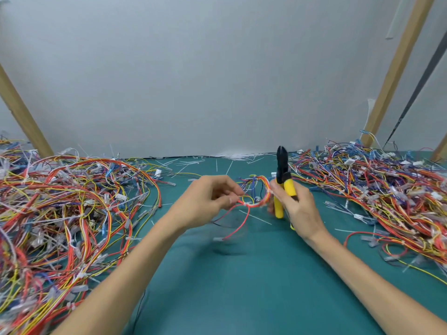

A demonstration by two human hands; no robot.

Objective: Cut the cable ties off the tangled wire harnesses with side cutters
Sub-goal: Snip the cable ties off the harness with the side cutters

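Note:
Between my hands hangs a small wire harness [256, 192] of red, orange, yellow and blue wires, looped above the green mat. My left hand [208, 201] pinches its left end, where a white cable tie [244, 203] wraps the bundle. My right hand [294, 204] grips the yellow handles of the side cutters [283, 180], whose black jaws point up and away. The fingertips of that hand also touch the loop's right side. Loose red wire ends dangle below, blurred.
A big heap of tangled harnesses [63, 213] covers the mat on the left, another heap [377, 189] on the right. Cut white tie scraps [232, 157] litter the far edge by the grey wall. Wooden posts [396, 68] lean at both sides. The green mat [242, 286] lies between the heaps.

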